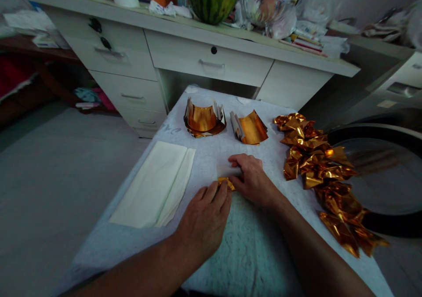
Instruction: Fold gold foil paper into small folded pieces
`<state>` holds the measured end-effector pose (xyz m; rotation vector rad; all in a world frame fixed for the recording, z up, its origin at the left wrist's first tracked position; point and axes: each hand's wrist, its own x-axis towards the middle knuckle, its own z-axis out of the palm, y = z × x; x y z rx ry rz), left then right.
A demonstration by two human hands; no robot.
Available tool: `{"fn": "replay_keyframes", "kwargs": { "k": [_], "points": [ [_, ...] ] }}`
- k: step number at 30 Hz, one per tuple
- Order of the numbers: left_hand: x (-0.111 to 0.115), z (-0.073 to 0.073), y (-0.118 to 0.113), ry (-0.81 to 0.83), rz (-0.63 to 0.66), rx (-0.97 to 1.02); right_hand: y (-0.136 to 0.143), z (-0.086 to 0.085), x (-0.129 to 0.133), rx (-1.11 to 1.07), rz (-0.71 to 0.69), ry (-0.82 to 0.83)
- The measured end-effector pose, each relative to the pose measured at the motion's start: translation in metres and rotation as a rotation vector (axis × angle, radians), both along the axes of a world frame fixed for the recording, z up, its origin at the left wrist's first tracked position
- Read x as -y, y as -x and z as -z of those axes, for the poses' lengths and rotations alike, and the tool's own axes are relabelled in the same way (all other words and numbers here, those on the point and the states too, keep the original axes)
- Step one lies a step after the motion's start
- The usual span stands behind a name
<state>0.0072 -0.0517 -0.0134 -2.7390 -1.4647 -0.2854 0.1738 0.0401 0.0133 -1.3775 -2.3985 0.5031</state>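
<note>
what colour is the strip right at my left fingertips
The strip is shiny gold, and shows best in the head view.

Under the left hand (206, 215) and right hand (253, 178), the sheet (227, 171) is pale and matt, its folded edge (226, 182) shiny gold foil. Beyond the right hand, the curled sheets (253, 128) look smooth — glossy metallic gold inside, dull outside. Right of that hand, folded foil pieces (325, 170) gleam, crinkled. Left of the left hand lies matt white paper (153, 180); beneath both, a dull, cloth-like covering (257, 255).
</note>
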Motion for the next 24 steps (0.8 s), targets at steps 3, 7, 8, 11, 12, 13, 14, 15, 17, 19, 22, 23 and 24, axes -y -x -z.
{"fn": "replay_keyframes", "kwargs": {
  "k": [3, 7, 8, 11, 12, 13, 14, 15, 17, 19, 22, 23, 24],
  "points": [
    [0.000, -0.001, 0.000, -0.005, 0.010, -0.002, 0.002, -0.001, 0.001, 0.058, 0.012, -0.016],
    [0.000, -0.001, 0.000, -0.015, 0.008, -0.015, 0.005, -0.003, 0.002, 0.120, 0.011, -0.047],
    [0.000, -0.002, 0.000, -0.015, 0.009, -0.014, 0.005, -0.004, 0.002, 0.126, 0.007, -0.060],
    [0.000, -0.002, 0.000, -0.018, 0.003, -0.006, 0.005, -0.007, 0.003, 0.136, -0.015, -0.106],
    [0.000, -0.002, 0.000, -0.019, -0.001, -0.007, 0.005, -0.008, 0.004, 0.139, -0.023, -0.121],
    [0.000, -0.002, 0.000, -0.019, -0.004, -0.009, 0.005, -0.010, 0.005, 0.146, -0.031, -0.134],
    [0.000, -0.002, 0.000, -0.021, -0.007, -0.012, 0.005, -0.012, 0.005, 0.157, -0.038, -0.144],
    [0.000, -0.001, 0.000, -0.021, -0.007, -0.013, 0.006, -0.013, 0.006, 0.173, -0.041, -0.156],
    [0.000, 0.000, 0.000, -0.020, -0.003, -0.009, 0.007, -0.015, 0.007, 0.208, -0.048, -0.189],
    [0.000, 0.001, -0.001, -0.026, -0.002, 0.001, 0.009, -0.015, 0.008, 0.236, -0.062, -0.233],
    [0.000, 0.002, -0.001, -0.032, -0.006, 0.014, 0.011, -0.012, 0.007, 0.266, -0.099, -0.266],
    [0.000, 0.002, -0.001, -0.032, -0.006, 0.019, 0.011, -0.011, 0.007, 0.274, -0.106, -0.262],
    [0.000, 0.002, 0.000, -0.033, -0.006, 0.024, 0.011, -0.009, 0.006, 0.278, -0.109, -0.249]
  ]
}}
